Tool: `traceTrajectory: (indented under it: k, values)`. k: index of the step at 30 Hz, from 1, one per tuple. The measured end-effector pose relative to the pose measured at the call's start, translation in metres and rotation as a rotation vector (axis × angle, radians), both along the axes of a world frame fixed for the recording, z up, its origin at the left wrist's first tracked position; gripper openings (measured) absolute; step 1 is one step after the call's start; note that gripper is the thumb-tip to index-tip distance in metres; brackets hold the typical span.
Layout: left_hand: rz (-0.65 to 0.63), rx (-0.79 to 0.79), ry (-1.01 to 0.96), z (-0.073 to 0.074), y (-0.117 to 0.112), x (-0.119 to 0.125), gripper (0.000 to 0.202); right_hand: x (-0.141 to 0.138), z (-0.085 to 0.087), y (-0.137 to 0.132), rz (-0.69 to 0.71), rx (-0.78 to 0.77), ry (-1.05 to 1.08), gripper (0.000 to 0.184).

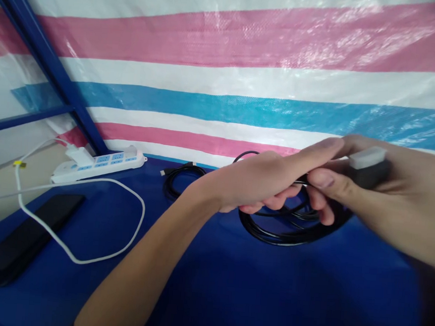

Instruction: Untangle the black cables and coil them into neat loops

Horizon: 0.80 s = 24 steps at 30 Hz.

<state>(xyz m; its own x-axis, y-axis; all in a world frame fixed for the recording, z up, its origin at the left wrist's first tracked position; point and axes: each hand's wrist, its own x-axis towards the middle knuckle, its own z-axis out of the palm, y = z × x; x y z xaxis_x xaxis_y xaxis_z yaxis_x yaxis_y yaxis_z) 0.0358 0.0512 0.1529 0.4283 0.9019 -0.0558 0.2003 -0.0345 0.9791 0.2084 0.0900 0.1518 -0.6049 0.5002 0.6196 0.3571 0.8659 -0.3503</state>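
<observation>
Our left hand (270,179) and right hand (394,197) each had a grip pinching the coiled black cable (281,238). We saw a USB cable (169,183) beyond.

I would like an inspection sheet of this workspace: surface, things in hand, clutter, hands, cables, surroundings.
Surface: blue table.
Things in hand: coiled black cable; black connector with pale cap.
Clutter: flat black object; white power strip.
Hands: left hand and right hand both gripping the coiled black cable.
Cables: second black cable coiled on the table; white cable looped, crossing over the flat black object.
Surroundings: striped sheet behind; blue frame at left.
</observation>
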Motion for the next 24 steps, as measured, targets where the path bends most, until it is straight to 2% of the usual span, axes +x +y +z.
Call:
traceTrajectory:
  k: [3,6,8,12,15,20,24]
  values:
    - [-0.136,0.042,-0.074,-0.001,0.000,-0.002,0.061,-0.001,-0.003,-0.002,-0.148,0.205,-0.041,0.042]
    - [-0.134,-0.020,-0.097,0.000,-0.001,-0.004,0.057,-0.002,-0.006,-0.006,-0.373,0.469,-0.102,0.049]
    - [-0.173,-0.011,-0.066,0.001,-0.003,-0.005,0.060,-0.003,-0.007,-0.009,-0.366,0.502,-0.092,0.046]
    - [-0.197,-0.007,0.020,0.002,-0.004,-0.007,0.065,-0.010,-0.013,-0.010,-0.103,0.250,0.053,0.029]
    - [-0.098,-0.017,0.021,-0.001,0.000,-0.007,0.067,-0.017,-0.018,-0.008,0.009,0.032,0.155,0.025]
    - [0.136,0.091,-0.114,-0.008,0.009,-0.001,0.062,-0.025,-0.018,-0.002,-0.036,-0.262,0.264,0.028]
    - [0.143,0.206,-0.202,-0.007,0.010,0.002,0.053,-0.024,-0.015,0.000,-0.109,-0.480,0.491,0.029]
